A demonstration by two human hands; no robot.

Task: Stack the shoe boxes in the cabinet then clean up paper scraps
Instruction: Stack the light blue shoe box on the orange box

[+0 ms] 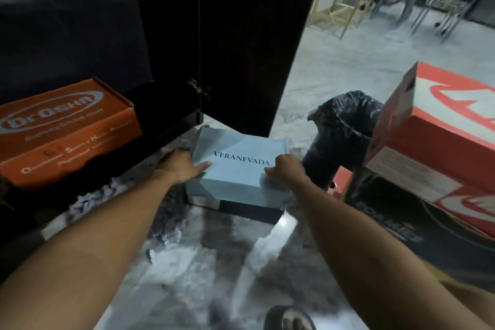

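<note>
A: Where's the light blue shoe box [242, 166] right now?

B: On the marbled floor [214, 262], just in front of the open dark cabinet door [241, 43]. Its lid reads VERANEVADA, and under the blue box sits a darker box [251, 210], only the lower edge showing.

A: And the hands?

B: Both on the blue box. The left hand [182, 165] lies flat against the box's left side, fingers spread and reaching onto the lid. The right hand [285, 167] is curled over the box's right near corner, fingers bent down on the lid edge. Neither is closed around it; they press on it from the two sides.

A: Is it lifted?

B: Can't tell; it looks to be resting on the darker box.

A: What else is around the blue box?

B: Left of it, an orange Dr Osha box [67, 128] in the cabinet's bottom compartment. Crumpled paper scraps [107, 195] lie on the floor to the near left of the blue box, by the left forearm. Right of it, a bin with a black bag [345, 136], and further right a stack of red and white boxes [442, 142]. A sandalled foot [290, 320] shows at the near edge, well apart from the blue box
</note>
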